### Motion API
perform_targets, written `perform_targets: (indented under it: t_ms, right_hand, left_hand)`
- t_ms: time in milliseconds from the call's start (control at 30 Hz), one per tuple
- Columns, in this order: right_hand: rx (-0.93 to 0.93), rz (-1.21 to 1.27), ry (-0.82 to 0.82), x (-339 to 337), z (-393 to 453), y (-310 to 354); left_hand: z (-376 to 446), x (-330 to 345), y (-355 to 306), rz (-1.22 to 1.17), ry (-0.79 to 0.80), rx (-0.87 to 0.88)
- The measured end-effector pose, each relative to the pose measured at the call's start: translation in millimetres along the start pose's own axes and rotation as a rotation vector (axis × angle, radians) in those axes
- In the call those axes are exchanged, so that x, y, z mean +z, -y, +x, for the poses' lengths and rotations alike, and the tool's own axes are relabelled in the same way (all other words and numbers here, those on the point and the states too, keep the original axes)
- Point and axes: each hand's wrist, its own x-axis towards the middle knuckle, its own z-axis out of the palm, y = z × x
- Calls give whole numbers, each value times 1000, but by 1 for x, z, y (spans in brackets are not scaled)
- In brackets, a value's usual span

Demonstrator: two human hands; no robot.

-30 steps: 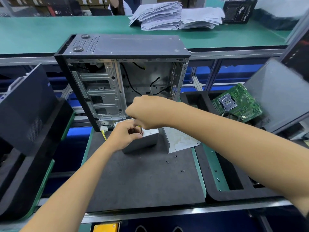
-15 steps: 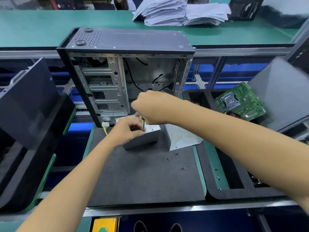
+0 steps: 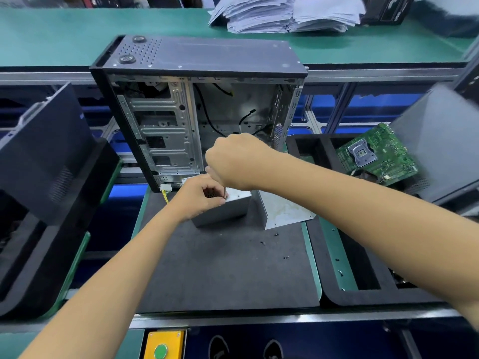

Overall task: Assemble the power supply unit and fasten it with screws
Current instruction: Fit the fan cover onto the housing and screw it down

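Note:
A grey metal power supply unit [image 3: 228, 209] lies on the dark mat [image 3: 223, 268] in front of the open computer case [image 3: 197, 107]. My left hand [image 3: 198, 196] grips the unit's top left corner, over its vent holes. My right hand [image 3: 233, 161] is a fist above it, wrapped round a screwdriver whose thin shaft [image 3: 224, 193] points down at the unit's top. Yellow wires with a white plug [image 3: 166, 189] come out at the unit's left. Several small black screws [image 3: 276, 233] lie loose on the mat.
A bent metal cover plate [image 3: 282, 209] leans right of the unit. A green motherboard [image 3: 375, 154] sits in a black foam tray [image 3: 363, 294] at the right. Dark case panels [image 3: 44, 156] stand at left, paper stacks [image 3: 282, 14] lie on the far green bench.
Both hands stayed on the power supply unit; my right fist with the screwdriver shifted slightly. The view moved a little closer.

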Motion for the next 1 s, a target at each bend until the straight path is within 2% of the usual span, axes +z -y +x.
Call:
perform_targets:
  t_ms: [100, 200, 267, 467, 533, 633, 700, 1000]
  right_hand:
    - [-26, 11, 79, -2, -2, -3]
    - [-143, 66, 193, -7, -1, -1]
    - [-168, 33, 153, -8, 1, 4]
    - [-28, -45, 25, -4, 3, 5]
    - [-16, -13, 74, -4, 3, 0]
    - [-102, 104, 191, -9, -1, -6]
    - [-141, 106, 163, -11, -1, -5]
    - [-53, -34, 84, -6, 3, 2]
  left_hand:
    - [0, 0, -2, -17, -8, 12]
    - [0, 1, -1, -13, -28, -25]
    - [0, 1, 0, 3, -24, -35]
    - [1, 0, 0, 4, -9, -33]
    - [1, 1, -1, -1, -7, -16]
    - [1, 0, -2, 1, -28, -7]
    - [2, 1, -2, 11, -26, -6]
    - [1, 3, 2, -10, -19, -1]
